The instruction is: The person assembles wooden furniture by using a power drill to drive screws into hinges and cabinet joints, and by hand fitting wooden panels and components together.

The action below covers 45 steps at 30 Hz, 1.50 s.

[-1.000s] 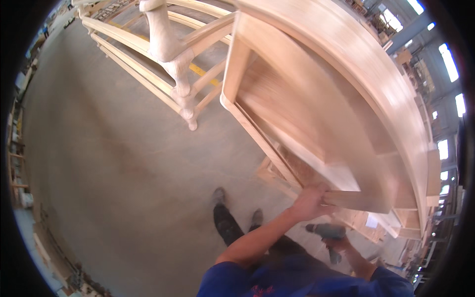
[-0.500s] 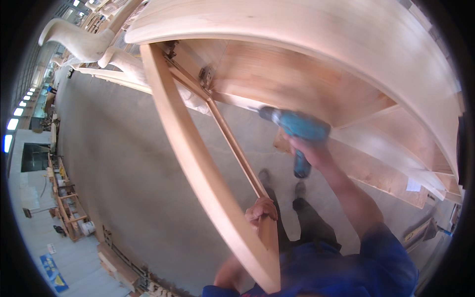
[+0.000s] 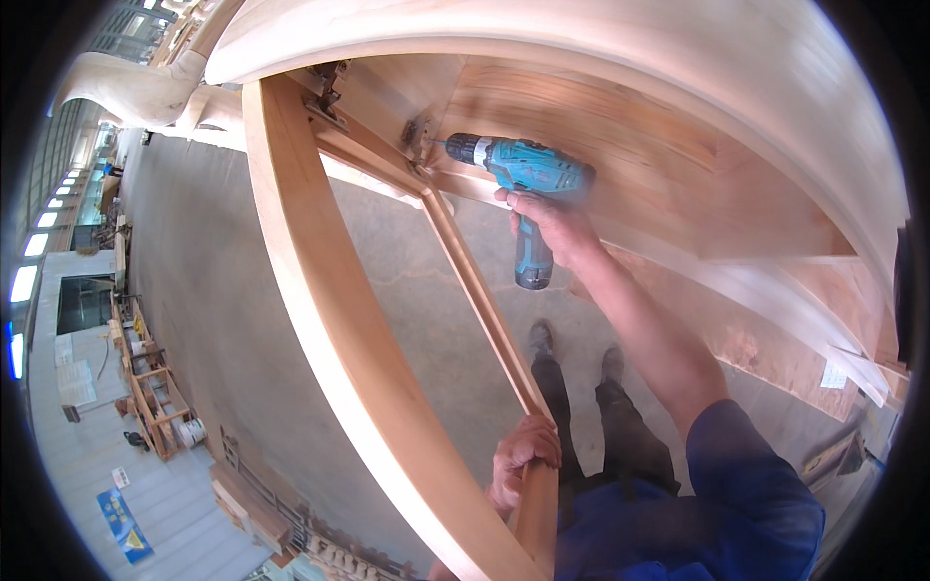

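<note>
My right hand (image 3: 560, 225) is closed round the grip of a teal and black cordless drill (image 3: 538, 167). Its thin bit points left, close to a metal hinge part (image 3: 417, 134) on the inner side wall of a pale wooden cabinet (image 3: 620, 121); whether the tip touches is hard to tell. An open-framed wooden door (image 3: 325, 310) hangs swung out from that side. Near its upper end sits another metal hinge part (image 3: 331, 89). My left hand (image 3: 525, 453) wraps round the door's lower end rail.
The cabinet's thick curved top edge (image 3: 581, 41) arches overhead. Below lies a grey concrete floor (image 3: 387, 281), where my feet stand. Carved pale furniture legs (image 3: 136, 92) are at the upper left. A wooden rack (image 3: 155, 392) and stacked timber (image 3: 250, 508) line the left.
My right hand has brought the drill up and left, so its bit is now by the hinge part at the cabinet wall. My left hand still grips the door; the view has shifted slightly.
</note>
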{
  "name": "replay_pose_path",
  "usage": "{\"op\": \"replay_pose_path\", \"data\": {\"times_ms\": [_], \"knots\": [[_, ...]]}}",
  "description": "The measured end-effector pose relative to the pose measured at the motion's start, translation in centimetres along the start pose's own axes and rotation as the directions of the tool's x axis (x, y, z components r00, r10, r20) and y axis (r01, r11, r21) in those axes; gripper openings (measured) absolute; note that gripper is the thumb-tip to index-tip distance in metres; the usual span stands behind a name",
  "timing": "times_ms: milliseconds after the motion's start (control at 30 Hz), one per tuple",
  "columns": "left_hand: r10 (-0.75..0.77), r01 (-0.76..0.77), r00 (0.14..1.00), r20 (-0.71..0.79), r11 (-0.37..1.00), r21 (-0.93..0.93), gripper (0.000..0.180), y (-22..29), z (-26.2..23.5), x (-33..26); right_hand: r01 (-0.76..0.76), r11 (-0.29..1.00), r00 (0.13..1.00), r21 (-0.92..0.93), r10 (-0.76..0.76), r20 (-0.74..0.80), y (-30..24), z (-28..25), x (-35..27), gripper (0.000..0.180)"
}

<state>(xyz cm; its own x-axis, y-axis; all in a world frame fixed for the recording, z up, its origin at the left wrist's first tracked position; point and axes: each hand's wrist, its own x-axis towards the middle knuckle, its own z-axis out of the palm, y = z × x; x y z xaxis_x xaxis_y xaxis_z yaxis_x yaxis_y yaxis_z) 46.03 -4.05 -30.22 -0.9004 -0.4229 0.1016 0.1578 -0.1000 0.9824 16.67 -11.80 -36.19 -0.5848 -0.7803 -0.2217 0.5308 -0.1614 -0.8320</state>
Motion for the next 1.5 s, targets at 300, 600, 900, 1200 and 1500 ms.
{"op": "replay_pose_path", "data": {"times_ms": [300, 600, 900, 1200, 1500], "knots": [[-0.054, 0.054, 0.999, -0.007, 0.998, 0.042, 0.089, 0.6, 0.0, -0.3, -0.033, 0.999, 0.999, -0.010, 0.033, 0.019, 0.5, 0.0, 0.4, 0.025], [-0.071, 0.072, 0.997, -0.016, 0.997, 0.035, 0.090, 0.7, 0.2, -0.5, -0.089, 0.996, 0.995, 0.007, 0.088, 0.056, 0.5, -0.1, 0.8, 0.026], [-0.021, 0.021, 1.000, -0.006, 1.000, 0.009, 0.081, 0.7, 0.2, -0.4, -0.117, 0.990, 0.988, 0.074, 0.109, 0.107, 0.5, -0.3, 0.8, 0.020], [-0.025, 0.025, 1.000, -0.005, 1.000, 0.004, 0.080, 0.8, 0.1, -0.4, -0.158, 0.985, 0.983, 0.072, 0.150, 0.105, 0.3, -0.5, 1.0, 0.020], [-0.042, 0.042, 0.999, 0.004, 0.999, 0.018, 0.082, 0.6, 0.1, -0.4, -0.096, 0.995, 0.993, 0.003, 0.096, 0.075, -0.7, -0.4, 1.3, 0.026]]}}
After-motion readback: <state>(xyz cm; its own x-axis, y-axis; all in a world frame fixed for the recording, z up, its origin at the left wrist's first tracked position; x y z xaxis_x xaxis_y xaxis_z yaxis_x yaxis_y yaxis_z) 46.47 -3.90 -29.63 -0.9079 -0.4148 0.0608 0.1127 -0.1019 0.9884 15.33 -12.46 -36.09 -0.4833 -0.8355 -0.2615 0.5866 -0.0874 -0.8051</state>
